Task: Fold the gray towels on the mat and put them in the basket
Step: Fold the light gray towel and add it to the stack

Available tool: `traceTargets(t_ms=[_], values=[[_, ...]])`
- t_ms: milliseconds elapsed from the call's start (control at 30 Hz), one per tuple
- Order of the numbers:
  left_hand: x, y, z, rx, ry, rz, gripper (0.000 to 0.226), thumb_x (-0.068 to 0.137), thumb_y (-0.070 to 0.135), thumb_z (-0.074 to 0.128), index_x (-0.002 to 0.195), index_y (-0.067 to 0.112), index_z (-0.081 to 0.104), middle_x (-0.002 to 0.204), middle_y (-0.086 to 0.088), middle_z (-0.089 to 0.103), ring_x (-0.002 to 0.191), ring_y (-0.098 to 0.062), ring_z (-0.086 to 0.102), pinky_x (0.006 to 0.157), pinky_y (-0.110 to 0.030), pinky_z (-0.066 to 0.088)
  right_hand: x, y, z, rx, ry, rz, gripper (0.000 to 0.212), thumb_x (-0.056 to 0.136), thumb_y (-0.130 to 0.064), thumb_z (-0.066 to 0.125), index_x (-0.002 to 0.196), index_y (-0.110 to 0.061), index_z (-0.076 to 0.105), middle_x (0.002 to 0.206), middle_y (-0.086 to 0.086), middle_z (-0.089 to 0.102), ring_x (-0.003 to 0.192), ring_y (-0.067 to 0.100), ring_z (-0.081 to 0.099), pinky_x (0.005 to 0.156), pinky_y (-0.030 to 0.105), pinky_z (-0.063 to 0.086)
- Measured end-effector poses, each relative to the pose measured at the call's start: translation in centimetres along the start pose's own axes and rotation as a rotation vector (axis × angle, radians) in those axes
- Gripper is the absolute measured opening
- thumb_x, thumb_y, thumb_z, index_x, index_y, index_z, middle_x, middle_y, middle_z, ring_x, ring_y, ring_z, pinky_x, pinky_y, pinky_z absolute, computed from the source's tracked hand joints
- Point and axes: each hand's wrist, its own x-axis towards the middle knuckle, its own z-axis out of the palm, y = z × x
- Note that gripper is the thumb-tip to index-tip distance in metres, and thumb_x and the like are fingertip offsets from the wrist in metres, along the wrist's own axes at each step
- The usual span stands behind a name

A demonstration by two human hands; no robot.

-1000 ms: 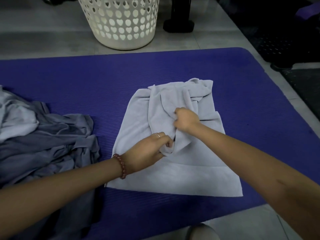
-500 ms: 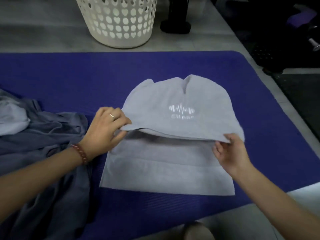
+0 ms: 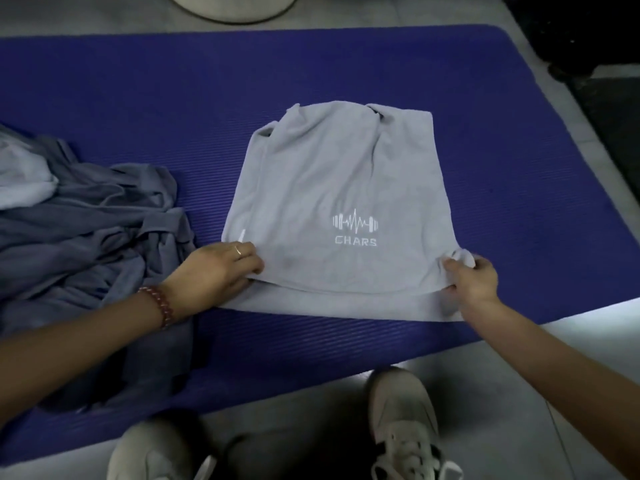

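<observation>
Fingers of your left hand (image 3: 221,268) pinched the near left corner of the upper layer, and your right hand (image 3: 474,278) gripped the bunched near right corner. Both corners sat just short of the lower layer's near edge, so I judged you were closing the first half-fold of the gray towel (image 3: 332,181), which lay mid-frame on the purple mat (image 3: 173,98). Its fold faced the top of the frame and its free edges the bottom, with the logo reading upright toward you. It looked nearly square, so no long axis was clear. Next, you needed to line up the corners, flatten the layers, then fold across. The basket (image 3: 235,8) showed at the top edge, and unfolded towels (image 3: 86,230) lay at left.
</observation>
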Motion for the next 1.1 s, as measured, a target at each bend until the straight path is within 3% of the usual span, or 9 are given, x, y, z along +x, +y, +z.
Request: traceTargets(t_ms=[167,300,400,467,567,733,867,1000,1100], values=[[-2.1,0.5,-0.5,-0.08,-0.016,-0.027,0.007,0.084,0.018,0.042,0.088,0.018,0.046,0.085,-0.001,0.058,0.08,-0.012,0.05,0.052,-0.025,0.049,-1.7,2.3,-2.4,-0.182,-0.051,-0.375,0.037,0.088,-0.002,0.059,0.107,-0.029,0.042,0.088,-0.016,0.047,0.07,0.005,0.051,0.067,0.019,0.047],[-4.4,0.7,1.1,-0.069,-0.075,-0.009,0.017,0.083,0.02,0.042,0.098,0.02,0.05,0.097,-0.001,0.059,0.089,-0.012,0.051,0.064,-0.023,0.049,-2.8,4.5,-3.2,-0.284,-0.069,-0.417,0.037,0.09,0.0,0.055,0.118,-0.017,0.04,0.09,-0.018,0.042,0.074,0.005,0.049,0.063,0.011,0.042],[-4.9,0.7,1.7,-0.042,-0.122,-0.035,0.024,0.08,0.019,0.04,0.102,0.02,0.05,0.098,-0.002,0.058,0.088,-0.015,0.052,0.059,-0.026,0.056,-3.0,5.5,-3.5,-0.349,-0.107,-0.437,0.043,0.09,0.001,0.055,0.125,-0.016,0.036,0.094,-0.007,0.048,0.074,0.012,0.055,0.062,0.011,0.044],[-4.8,0.6,1.6,-0.034,-0.148,-0.062,0.024,0.079,0.019,0.039,0.1,0.021,0.049,0.092,-0.004,0.062,0.082,-0.019,0.059,0.058,-0.027,0.054,-2.6,5.8,-3.9,-0.497,-0.14,-0.495,0.036,0.09,-0.002,0.054,0.123,-0.016,0.046,0.108,0.006,0.052,0.079,0.02,0.058,0.068,0.024,0.043],[-4.7,0.6,1.2,-0.008,-0.142,-0.056,0.026,0.076,0.017,0.038,0.1,0.021,0.05,0.091,-0.003,0.062,0.081,-0.019,0.057,0.059,-0.026,0.052,-2.3,5.8,-4.1,-0.629,-0.141,-0.615,0.025,0.092,-0.001,0.051,0.112,-0.011,0.062,0.115,0.012,0.051,0.09,0.025,0.058,0.076,0.02,0.036],[-4.6,0.8,0.9,0.073,-0.057,-0.073,0.021,0.075,0.012,0.039,0.092,0.021,0.048,0.087,-0.002,0.06,0.078,-0.021,0.057,0.06,-0.027,0.043,-3.0,5.5,-3.5,-0.568,-0.083,-0.659,0.03,0.094,-0.001,0.048,0.122,-0.004,0.057,0.118,0.015,0.046,0.092,0.013,0.048,0.084,0.006,0.028],[-3.9,1.0,-1.0,0.076,0.139,-0.157,0.016,0.077,0.008,0.037,0.088,0.017,0.044,0.087,-0.004,0.052,0.081,-0.022,0.047,0.045,-0.031,0.044,-2.8,4.0,-2.9,-0.417,-0.004,-0.715,0.033,0.095,-0.003,0.047,0.128,-0.007,0.053,0.111,-0.001,0.037,0.084,0.005,0.047,0.079,0.002,0.036],[-3.4,-0.1,-2.0,0.144,0.175,-0.161,0.016,0.077,0.003,0.039,0.086,0.014,0.046,0.085,-0.005,0.048,0.077,-0.024,0.046,0.047,-0.032,0.043,-2.5,2.9,-3.0,-0.391,0.017,-0.756,0.035,0.097,-0.007,0.045,0.132,-0.01,0.048,0.11,-0.015,0.033,0.085,0.011,0.048,0.074,0.009,0.045],[-4.7,-0.2,0.1,0.088,-0.005,-0.122,0.016,0.075,0.009,0.039,0.088,0.018,0.044,0.083,-0.004,0.052,0.077,-0.023,0.051,0.047,-0.029,0.046,-2.7,4.5,-2.9,-0.629,-0.146,-0.658,0.041,0.095,-0.004,0.048,0.136,-0.005,0.044,0.124,0.013,0.038,0.091,0.014,0.045,0.086,0.027,0.045]])
